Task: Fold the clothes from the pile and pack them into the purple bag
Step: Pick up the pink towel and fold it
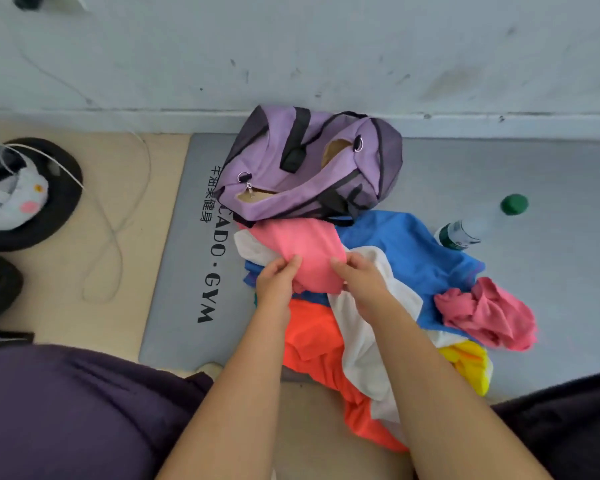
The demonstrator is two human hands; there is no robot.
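A purple bag (302,164) with black straps lies on its side on the grey gym mat (184,258), its zip partly open. Just in front of it a pile of clothes spreads out: a light pink garment (302,247), a blue one (409,251), a white one (361,337), an orange one (316,344), a darker pink one (489,313) and a yellow one (471,365). My left hand (278,282) grips the light pink garment at its near left edge. My right hand (361,282) grips the same garment at its near right edge.
A plastic bottle (461,232) lies right of the pile, its green cap (514,204) apart on the floor. A white cable (118,237) loops on the beige floor left of the mat. A plush toy (18,199) sits on a black base at far left. The wall runs behind the bag.
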